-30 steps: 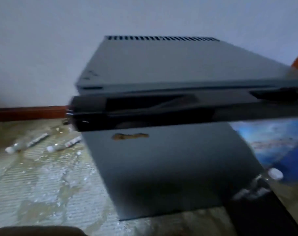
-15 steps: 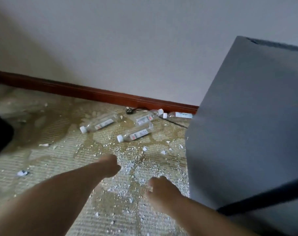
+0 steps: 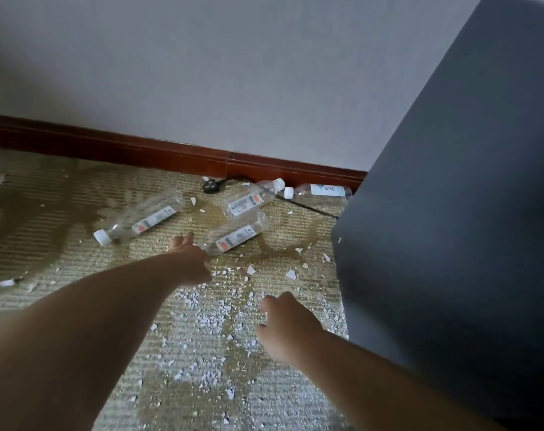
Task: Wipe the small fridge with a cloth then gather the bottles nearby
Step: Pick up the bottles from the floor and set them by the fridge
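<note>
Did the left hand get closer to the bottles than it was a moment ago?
Yes. The left hand has reached forward toward the baseboard and now meets the neck end of the nearest bottle; before, bare carpet lay between them.

A stained, ribbed carpet point(image 3: 62, 213) is carrying four clear bottles point(image 3: 140, 220) lying on their sides near its far edge by the baseboard, a black plug point(image 3: 209, 185), scattered white flakes point(image 3: 202, 321), and the fridge point(image 3: 466, 213) standing at its right.
</note>
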{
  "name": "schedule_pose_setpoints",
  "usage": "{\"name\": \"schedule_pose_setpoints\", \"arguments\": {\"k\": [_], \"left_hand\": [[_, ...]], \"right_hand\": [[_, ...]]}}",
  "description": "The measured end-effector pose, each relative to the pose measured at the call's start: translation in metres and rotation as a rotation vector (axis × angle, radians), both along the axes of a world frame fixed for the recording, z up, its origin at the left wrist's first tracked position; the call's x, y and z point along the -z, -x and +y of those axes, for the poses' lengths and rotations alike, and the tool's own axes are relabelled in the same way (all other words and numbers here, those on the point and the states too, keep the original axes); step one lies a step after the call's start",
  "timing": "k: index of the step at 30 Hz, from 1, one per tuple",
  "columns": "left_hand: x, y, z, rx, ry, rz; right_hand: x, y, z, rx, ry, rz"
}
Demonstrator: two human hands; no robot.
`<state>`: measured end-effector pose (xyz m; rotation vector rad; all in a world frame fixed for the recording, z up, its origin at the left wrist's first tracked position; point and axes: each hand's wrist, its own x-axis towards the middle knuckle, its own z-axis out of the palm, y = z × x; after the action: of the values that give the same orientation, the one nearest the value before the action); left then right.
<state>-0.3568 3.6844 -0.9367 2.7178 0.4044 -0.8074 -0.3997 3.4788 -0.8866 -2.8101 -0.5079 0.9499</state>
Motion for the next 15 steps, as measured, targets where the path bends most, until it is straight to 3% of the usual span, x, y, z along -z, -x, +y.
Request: {"name": "schedule_pose_setpoints", "arguments": {"k": [4, 9, 15], "left_hand": [[0.009, -0.006, 0.008, 0.087, -0.063, 0.083], [0.019, 0.002, 0.011, 0.092, -0.087, -0.115], [-0.002, 0.059, -0.028, 0.149, 0.192, -0.277]], "right_hand": [[0.008, -0.009, 0.01, 0.038, -0.008, -0.004], [0.017, -0.009, 0.015, 0.069, -0.045, -0.018], [0.006, 0.002, 0.0, 0.083, -0.148, -0.109]]}}
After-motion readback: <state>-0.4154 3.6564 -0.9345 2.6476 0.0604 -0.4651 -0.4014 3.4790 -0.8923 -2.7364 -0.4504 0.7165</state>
